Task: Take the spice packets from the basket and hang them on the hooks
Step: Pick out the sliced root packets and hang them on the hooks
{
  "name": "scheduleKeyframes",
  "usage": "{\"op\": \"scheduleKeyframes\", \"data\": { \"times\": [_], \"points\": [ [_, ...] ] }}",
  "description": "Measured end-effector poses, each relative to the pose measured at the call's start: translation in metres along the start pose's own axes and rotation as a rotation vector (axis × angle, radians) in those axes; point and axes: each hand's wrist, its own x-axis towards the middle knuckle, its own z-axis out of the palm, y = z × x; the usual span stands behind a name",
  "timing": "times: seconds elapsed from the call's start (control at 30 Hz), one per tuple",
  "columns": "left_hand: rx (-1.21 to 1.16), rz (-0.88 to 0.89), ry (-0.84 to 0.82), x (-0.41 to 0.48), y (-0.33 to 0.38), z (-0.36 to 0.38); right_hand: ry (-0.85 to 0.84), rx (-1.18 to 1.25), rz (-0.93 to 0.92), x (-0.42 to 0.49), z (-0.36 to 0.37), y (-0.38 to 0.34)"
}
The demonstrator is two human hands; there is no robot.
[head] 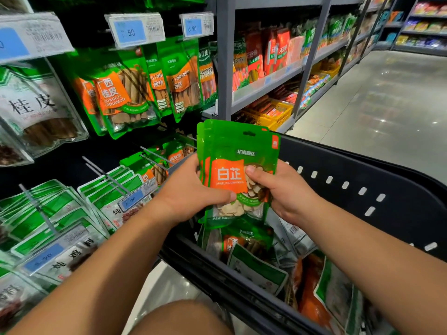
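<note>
spice packets [238,151] in both hands

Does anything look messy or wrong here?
Only the basket: its loose packets lie jumbled and tilted over one another. The green packets gripped by the left hand and right hand look intact, and nothing is spilled.

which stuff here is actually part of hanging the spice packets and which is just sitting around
In the job: angelica packets, left hand, right hand, black basket, spice packets inside it, wire hooks.
Just around: hung cinnamon packets, price tags, yellow crate.
</note>
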Motion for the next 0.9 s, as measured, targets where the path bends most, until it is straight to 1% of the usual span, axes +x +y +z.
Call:
{"op": "scheduleKeyframes", "data": {
  "times": [0.1, 0.17, 0.3, 0.37, 0.43, 0.53, 0.6, 0.67, 0.77, 0.9],
  "points": [
    [0.025, 0.017, 0.084, -0.002, 0.002, 0.001, -0.008, -0.008, 0.056, 0.003, -0.007, 0.003],
    [0.023, 0.014, 0.149, -0.005, 0.006, 0.001, 0.000, -0.056, 0.110, 0.004, -0.017, 0.008],
    [-0.035, 0.022, 0.191, -0.010, 0.009, 0.001, -0.044, -0.168, 0.214, 0.005, -0.048, 0.026],
    [-0.057, 0.019, 0.193, -0.011, 0.010, 0.000, 0.011, -0.331, 0.300, 0.009, -0.063, 0.040],
    [-0.058, 0.015, 0.189, -0.011, 0.010, -0.001, 0.045, -0.566, 0.391, 0.010, -0.077, 0.058],
    [-0.032, 0.008, 0.180, -0.012, 0.011, 0.000, -0.004, -0.888, 0.499, 0.007, -0.090, 0.084],
    [-0.031, 0.012, 0.183, -0.013, 0.011, -0.001, -0.037, -1.112, 0.510, 0.004, -0.089, 0.096],
    [-0.039, 0.008, 0.186, -0.014, 0.011, -0.001, -0.059, -1.257, 0.497, 0.003, -0.085, 0.104],
    [-0.062, -0.001, 0.195, -0.014, 0.011, -0.002, -0.037, -1.362, 0.476, 0.003, -0.079, 0.112],
    [-0.073, -0.011, 0.200, -0.014, 0.010, -0.003, -0.002, -1.460, 0.379, 0.001, -0.073, 0.112]
  ]
}}
